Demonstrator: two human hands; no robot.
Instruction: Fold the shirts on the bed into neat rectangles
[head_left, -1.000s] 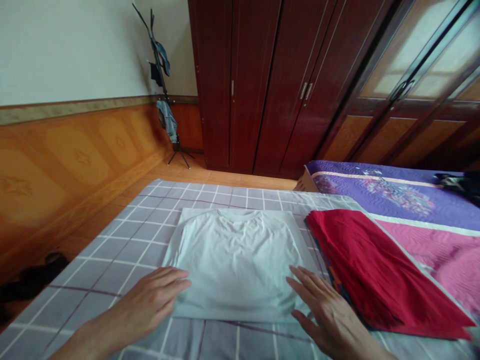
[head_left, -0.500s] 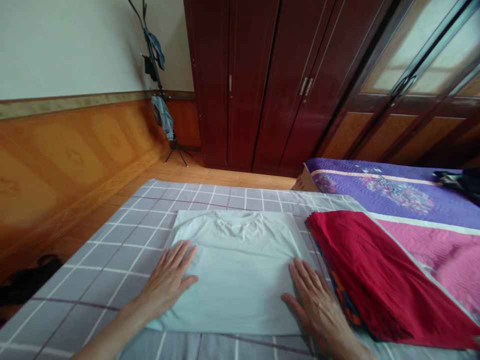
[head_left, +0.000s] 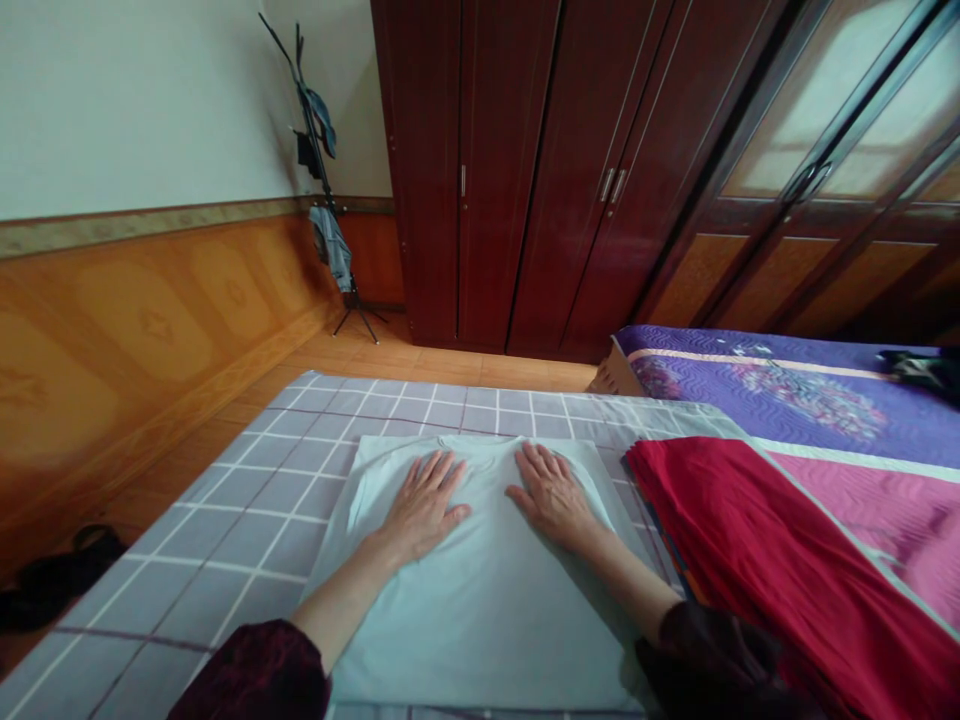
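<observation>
A pale, light-coloured shirt (head_left: 480,620) lies flat on the grey checked bed cover (head_left: 247,500), its neckline at the far edge. My left hand (head_left: 426,505) rests palm down on the upper left of the shirt, fingers spread. On the upper right, just below the neckline, my right hand (head_left: 553,495) also lies flat with its fingers apart. Neither hand holds anything. Right of the shirt is a folded red cloth (head_left: 780,560), with darker cloth showing under its left edge.
A purple and pink bedspread (head_left: 750,375) covers a second surface at the right. Beyond stands a dark red wardrobe (head_left: 495,200). A coat rack (head_left: 319,160) with clothes is in the far left corner. A black item (head_left: 67,575) lies on the floor at left.
Both hands have moved away from me up the shirt and closer together, from its sides to just below the neckline. The dark sleeves now show.
</observation>
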